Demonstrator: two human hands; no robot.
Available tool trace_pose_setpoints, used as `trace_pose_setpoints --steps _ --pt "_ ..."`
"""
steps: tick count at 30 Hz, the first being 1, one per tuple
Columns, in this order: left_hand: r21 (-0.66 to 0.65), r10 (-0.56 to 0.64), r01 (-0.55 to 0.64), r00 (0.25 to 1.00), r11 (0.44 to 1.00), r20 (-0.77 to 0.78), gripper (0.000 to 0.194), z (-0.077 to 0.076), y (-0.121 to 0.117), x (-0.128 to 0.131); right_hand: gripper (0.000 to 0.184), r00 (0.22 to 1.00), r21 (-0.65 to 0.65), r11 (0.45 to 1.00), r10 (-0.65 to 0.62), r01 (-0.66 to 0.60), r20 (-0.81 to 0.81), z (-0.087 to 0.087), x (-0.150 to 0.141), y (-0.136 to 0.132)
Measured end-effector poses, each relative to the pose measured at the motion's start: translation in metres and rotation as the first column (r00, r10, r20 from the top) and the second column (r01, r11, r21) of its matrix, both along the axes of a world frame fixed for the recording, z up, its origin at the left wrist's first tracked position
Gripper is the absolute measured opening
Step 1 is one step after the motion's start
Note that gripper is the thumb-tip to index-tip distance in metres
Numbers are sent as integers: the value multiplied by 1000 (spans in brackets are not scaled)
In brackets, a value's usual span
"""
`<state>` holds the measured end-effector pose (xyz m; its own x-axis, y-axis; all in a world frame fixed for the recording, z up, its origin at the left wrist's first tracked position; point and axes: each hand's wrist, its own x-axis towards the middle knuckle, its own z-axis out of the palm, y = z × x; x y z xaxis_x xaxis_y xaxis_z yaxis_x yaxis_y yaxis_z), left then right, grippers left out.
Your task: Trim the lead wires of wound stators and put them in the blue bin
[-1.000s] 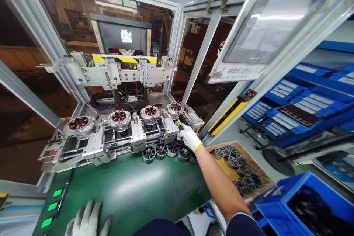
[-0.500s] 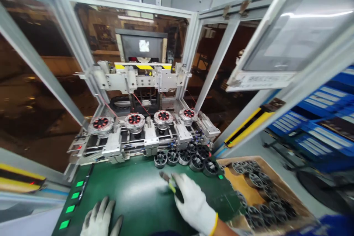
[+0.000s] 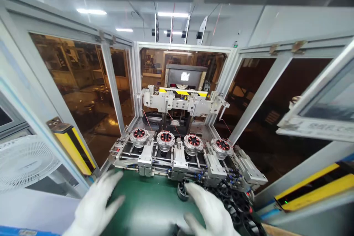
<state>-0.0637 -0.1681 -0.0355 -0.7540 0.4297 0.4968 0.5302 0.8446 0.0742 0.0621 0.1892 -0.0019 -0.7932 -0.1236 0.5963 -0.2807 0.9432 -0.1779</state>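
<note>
My left hand (image 3: 96,202), in a white glove and blurred, hovers over the left side of the green work surface (image 3: 146,199). Its fingers and thumb are spread, with nothing between them. My right hand (image 3: 211,208), also gloved, has its thumb well apart from its fingers. Its fingertips overlap the edge of a dark ring-shaped part (image 3: 181,191) with a metal rim; I cannot tell whether they touch it. More dark rings (image 3: 231,208) cluster just right of that hand, partly hidden by it. A small dark object (image 3: 175,229) shows at the bottom edge, too blurred to name.
Behind the surface, a fixture row carries several round metal holders (image 3: 166,141) with red-and-black coil parts. A striped crossbar (image 3: 182,92) spans behind them. Yellow-and-black posts (image 3: 73,149) flank both sides of the framed enclosure. A white fan (image 3: 26,162) stands at left.
My view has swung left and up. My right hand has moved away from the small tool with a yellow-green handle, towards the rings. My left hand has risen off the surface.
</note>
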Motion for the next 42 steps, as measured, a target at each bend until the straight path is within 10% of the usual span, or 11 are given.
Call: trace_pose_setpoints --steps 4,8,12,18,24,30,36,39,42 --pt "-185 -47 29 994 982 -95 66 116 21 -80 53 963 17 968 245 -249 114 106 -83 -23" --pt "-459 -89 89 996 884 21 94 166 56 -158 83 889 -35 968 242 -248 388 155 -189 -72" --pt "-480 -64 100 994 872 90 86 157 82 -197 111 826 -48 985 167 -168 538 143 -266 -103" --pt "-417 -61 148 975 897 214 75 129 88 -215 97 809 65 964 178 -257 561 111 -313 -117" --pt "-369 13 67 977 927 211 129 108 87 -227 105 821 315 874 147 -368 551 94 -332 -131" --pt "-378 32 27 988 925 150 127 107 84 -217 103 917 476 829 106 -295 383 87 -319 -134" --pt "-322 -2 -1 1000 947 -8 114 161 86 -206 99 960 437 867 147 -241 238 135 -300 -128" --pt "-258 -24 -5 994 966 -106 95 183 77 -177 86 972 359 904 212 -233 98 159 -264 -121" --pt "-182 -180 144 964 973 -198 83 166 59 -127 75 930 292 884 360 -365 73 157 -204 -117"
